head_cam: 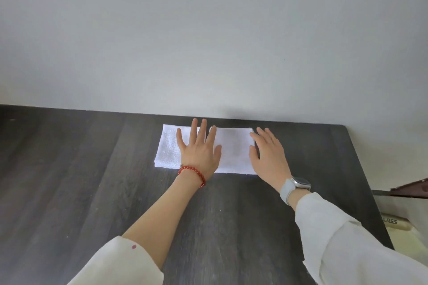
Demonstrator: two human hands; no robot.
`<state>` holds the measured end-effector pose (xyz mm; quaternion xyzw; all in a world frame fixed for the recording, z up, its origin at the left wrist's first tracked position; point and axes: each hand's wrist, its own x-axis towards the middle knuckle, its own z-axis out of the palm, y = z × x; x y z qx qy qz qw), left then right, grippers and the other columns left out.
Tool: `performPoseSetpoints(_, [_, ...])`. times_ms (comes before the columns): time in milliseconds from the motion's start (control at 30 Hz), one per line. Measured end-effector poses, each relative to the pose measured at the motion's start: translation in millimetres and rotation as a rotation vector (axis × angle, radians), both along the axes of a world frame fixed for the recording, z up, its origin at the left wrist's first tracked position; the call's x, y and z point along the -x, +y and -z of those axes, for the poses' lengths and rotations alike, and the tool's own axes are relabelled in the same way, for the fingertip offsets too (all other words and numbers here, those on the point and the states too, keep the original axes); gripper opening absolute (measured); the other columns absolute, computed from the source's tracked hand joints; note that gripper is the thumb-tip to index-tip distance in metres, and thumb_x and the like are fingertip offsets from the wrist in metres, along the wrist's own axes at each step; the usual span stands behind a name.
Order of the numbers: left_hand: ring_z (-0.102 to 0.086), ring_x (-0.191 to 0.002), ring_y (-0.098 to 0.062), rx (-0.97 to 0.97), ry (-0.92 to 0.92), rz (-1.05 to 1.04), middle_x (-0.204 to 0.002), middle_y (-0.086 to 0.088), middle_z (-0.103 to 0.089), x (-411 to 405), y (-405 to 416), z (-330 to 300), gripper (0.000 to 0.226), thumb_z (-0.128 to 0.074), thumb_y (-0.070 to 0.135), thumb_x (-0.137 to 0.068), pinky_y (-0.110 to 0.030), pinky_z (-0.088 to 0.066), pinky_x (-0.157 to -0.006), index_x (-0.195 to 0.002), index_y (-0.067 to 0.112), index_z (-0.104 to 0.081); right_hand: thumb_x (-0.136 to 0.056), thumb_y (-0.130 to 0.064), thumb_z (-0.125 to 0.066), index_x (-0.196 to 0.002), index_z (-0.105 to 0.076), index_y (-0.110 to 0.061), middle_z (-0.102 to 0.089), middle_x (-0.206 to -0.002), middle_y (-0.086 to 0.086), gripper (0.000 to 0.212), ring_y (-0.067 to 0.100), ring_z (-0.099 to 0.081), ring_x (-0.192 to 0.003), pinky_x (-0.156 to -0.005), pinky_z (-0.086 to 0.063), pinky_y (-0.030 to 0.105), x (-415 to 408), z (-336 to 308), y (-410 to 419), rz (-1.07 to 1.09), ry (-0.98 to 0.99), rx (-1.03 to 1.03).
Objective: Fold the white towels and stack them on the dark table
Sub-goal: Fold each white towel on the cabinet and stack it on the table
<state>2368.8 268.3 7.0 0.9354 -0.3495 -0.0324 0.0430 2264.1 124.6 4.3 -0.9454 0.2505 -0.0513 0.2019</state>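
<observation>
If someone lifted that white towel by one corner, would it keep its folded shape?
Probably not. The towel looks like soft terry cloth lying limp and flat on the table, so it would likely droop and unfold. It seems light. Its nubby surface suggests it would drag rather than slide when pushed.

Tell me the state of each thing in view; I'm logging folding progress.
white towel: folded, flat on the table near the wall.
left hand: open, fingers spread, pressing the towel.
right hand: open, at the towel's right edge.
dark table: holds one towel; no stack visible.
</observation>
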Motion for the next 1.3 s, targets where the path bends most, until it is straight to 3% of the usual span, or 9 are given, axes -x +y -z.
performPoseSetpoints(133, [-0.002, -0.143, -0.017, 0.217, 0.131, -0.110, -0.154, 0.002, -0.015, 39, 35, -41, 0.050, -0.034, 0.034, -0.096, -0.045, 0.001, -0.114, -0.143, 0.023, -0.025, -0.096, -0.019, -0.037, -0.127, -0.051, -0.013, -0.058, -0.125, 0.004, 0.035, 0.022, -0.053, -0.114, -0.098, -0.041, 0.035, 37, -45, 25, 0.073, -0.086, -0.271])
performPoseSetpoints(200, [-0.015, -0.141, -0.018, 0.344, 0.221, -0.154, -0.151, 0.000, -0.023, 66, 55, -66, 0.048, -0.039, 0.031, -0.095, -0.040, -0.012, -0.115, -0.141, 0.019, -0.032, -0.097, -0.019, -0.035, -0.124, -0.054, -0.014, -0.060, -0.121, 0.003, 0.033, 0.021, -0.055, -0.110, -0.094, -0.043, 0.031, 59, -69, 43, 0.092, -0.071, -0.387])
performPoseSetpoints(367, [-0.043, -0.122, -0.017, 0.555, 0.255, -0.115, -0.136, 0.002, -0.045, 162, 120, -127, 0.037, -0.044, 0.025, -0.094, -0.032, -0.034, -0.102, -0.130, 0.015, -0.048, -0.097, -0.017, -0.035, -0.120, -0.057, -0.014, -0.062, -0.118, 0.001, 0.032, 0.018, -0.055, -0.110, -0.085, -0.038, 0.023, 143, -126, 108, 0.044, -0.140, -0.402])
performPoseSetpoints(500, [-0.045, -0.121, -0.019, 0.620, 0.259, -0.060, -0.133, -0.001, -0.047, 258, 170, -157, 0.035, -0.046, 0.023, -0.093, -0.036, -0.038, -0.100, -0.127, 0.014, -0.051, -0.097, -0.017, -0.036, -0.126, -0.052, -0.015, -0.054, -0.126, 0.001, 0.033, 0.014, -0.051, -0.109, -0.086, -0.034, 0.018, 247, -163, 156, 0.072, -0.242, -0.418])
performPoseSetpoints(667, [-0.049, -0.118, -0.021, 0.628, 0.273, 0.066, -0.130, -0.002, -0.050, 367, 189, -186, 0.034, -0.047, 0.023, -0.093, -0.036, -0.039, -0.099, -0.125, 0.014, -0.052, -0.096, -0.017, -0.038, -0.122, -0.055, -0.016, -0.060, -0.119, 0.001, 0.031, 0.016, -0.054, -0.110, -0.084, -0.037, 0.022, 382, -192, 183, 0.158, -0.263, -0.397])
performPoseSetpoints(900, [-0.053, -0.110, -0.024, 0.538, 0.330, 0.403, -0.126, -0.004, -0.052, 540, 117, -190, 0.033, -0.046, 0.024, -0.094, -0.034, -0.042, -0.094, -0.124, 0.013, -0.052, -0.096, -0.015, -0.041, -0.113, -0.060, -0.009, -0.066, -0.106, 0.005, 0.027, 0.023, -0.061, -0.104, -0.090, -0.047, 0.033, 596, -194, 160, 0.430, -0.338, -0.384])
performPoseSetpoints(967, [-0.055, -0.106, -0.026, 0.499, 0.359, 0.533, -0.124, -0.006, -0.052, 607, 83, -189, 0.032, -0.046, 0.023, -0.093, -0.036, -0.044, -0.091, -0.123, 0.013, -0.053, -0.095, -0.013, -0.043, -0.111, -0.062, -0.008, -0.066, -0.103, 0.005, 0.025, 0.023, -0.061, -0.103, -0.088, -0.045, 0.029, 674, -193, 151, 0.542, -0.376, -0.364])
performPoseSetpoints(1133, [-0.056, -0.109, -0.029, 0.405, 0.467, 0.882, -0.122, -0.009, -0.055, 825, 4, -183, 0.031, -0.051, 0.022, -0.091, -0.038, -0.045, -0.091, -0.119, 0.012, -0.056, -0.094, -0.013, -0.045, -0.108, -0.063, -0.004, -0.067, -0.107, 0.010, 0.024, 0.023, -0.061, -0.100, -0.085, -0.041, 0.026, 908, -190, 143, 0.887, -0.408, -0.253])
performPoseSetpoints(1300, [-0.054, -0.110, -0.021, 0.325, 0.584, 1.250, -0.126, -0.004, -0.053, 1079, -30, -176, 0.032, -0.047, 0.022, -0.093, -0.038, -0.042, -0.097, -0.123, 0.014, -0.053, -0.096, -0.014, -0.042, -0.110, -0.061, -0.005, -0.057, -0.095, -0.003, 0.025, 0.014, -0.055, -0.089, -0.084, -0.044, 0.026, 1150, -181, 176, 1.275, -0.472, -0.236])
